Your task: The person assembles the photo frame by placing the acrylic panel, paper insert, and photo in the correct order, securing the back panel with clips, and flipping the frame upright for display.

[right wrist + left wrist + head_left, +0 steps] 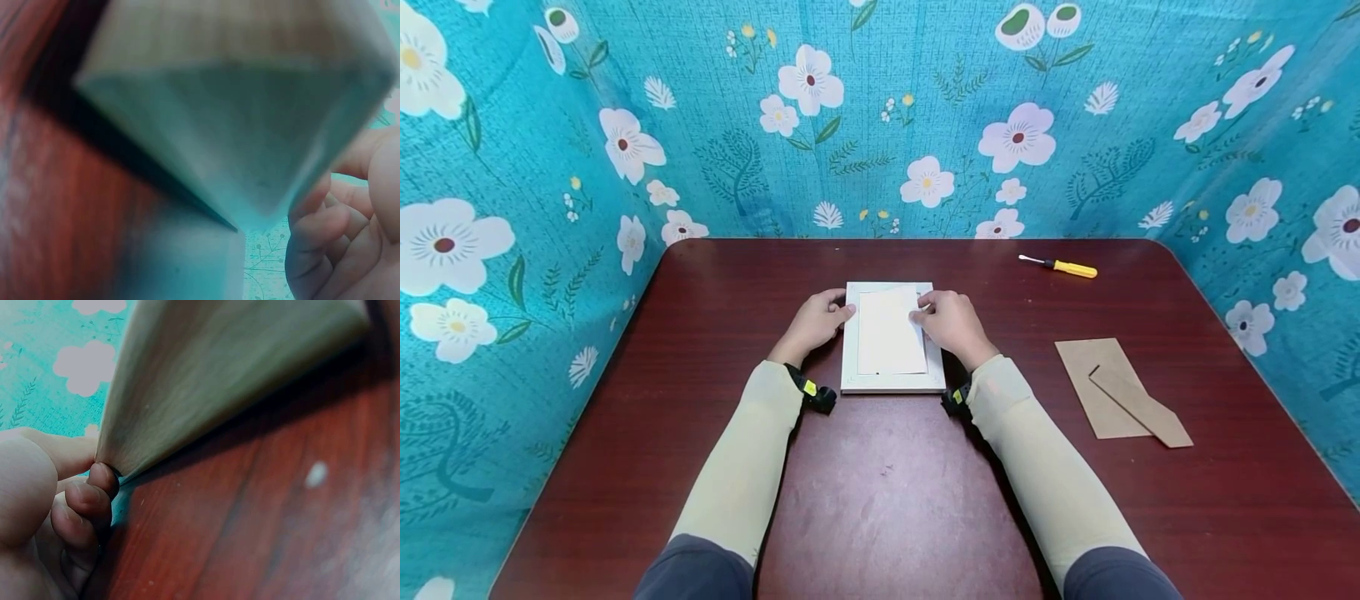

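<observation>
On the table lies a white picture frame, with a white sheet set slightly askew over its middle. The left hand grips the frame's left side near the top, its thumb on the upper face. In the left wrist view, that hand's curled fingers meet the frame's side edge. The right hand pinches the sheet's right edge near its upper corner, thumb and forefinger reaching over the frame's right side. In the right wrist view, its fingers are bent beside the blurred frame.
A brown backing board lies on the right of the dark red table, with an easel stand leg partly across it. Behind them is a yellow-handled screwdriver. A blue flowered cloth hangs around the table's back and sides.
</observation>
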{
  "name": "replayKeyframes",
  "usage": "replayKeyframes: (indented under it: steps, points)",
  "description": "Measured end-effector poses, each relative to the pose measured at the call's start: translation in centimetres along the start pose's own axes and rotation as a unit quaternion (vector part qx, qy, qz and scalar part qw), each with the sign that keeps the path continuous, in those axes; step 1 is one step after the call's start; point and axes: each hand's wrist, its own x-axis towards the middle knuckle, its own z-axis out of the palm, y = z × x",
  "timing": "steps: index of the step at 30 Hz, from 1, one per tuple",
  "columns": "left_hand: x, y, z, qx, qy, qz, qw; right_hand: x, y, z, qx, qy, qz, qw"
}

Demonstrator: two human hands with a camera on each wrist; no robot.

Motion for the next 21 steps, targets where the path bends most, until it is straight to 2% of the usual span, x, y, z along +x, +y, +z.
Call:
replayKeyframes:
  steps: [6,21]
  points:
    - [0.05,-0.03,0.05,0.002,0.003,0.004,1.0,0.0,-0.09,-0.15,-0.03,0.003,-0.007,1.0]
    - [0.12,-0.18,0.04,0.002,0.001,0.005,1.0,0.07,0.04,-0.07,-0.056,0.007,-0.008,0.998]
